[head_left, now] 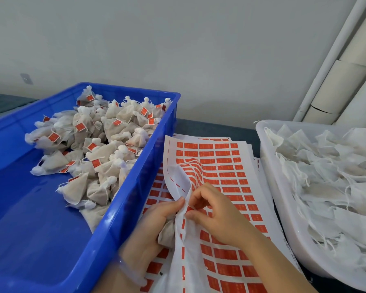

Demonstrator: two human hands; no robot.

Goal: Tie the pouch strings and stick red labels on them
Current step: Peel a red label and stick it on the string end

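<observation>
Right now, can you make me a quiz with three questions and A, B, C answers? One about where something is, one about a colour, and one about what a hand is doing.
1. Where do the labelled pouches lie?
A) in the blue crate
B) in a drawer
C) on a chair

2. What colour are the labels on the sheets?
A) green
B) red
C) yellow

3. What is the left hand doing?
A) lying flat
B) gripping a pouch
C) holding scissors

Answers:
1 A, they are heaped inside its blue walls.
2 B, rows of red rectangles cover the sheets.
3 B, its fingers curl round a pouch.
</observation>
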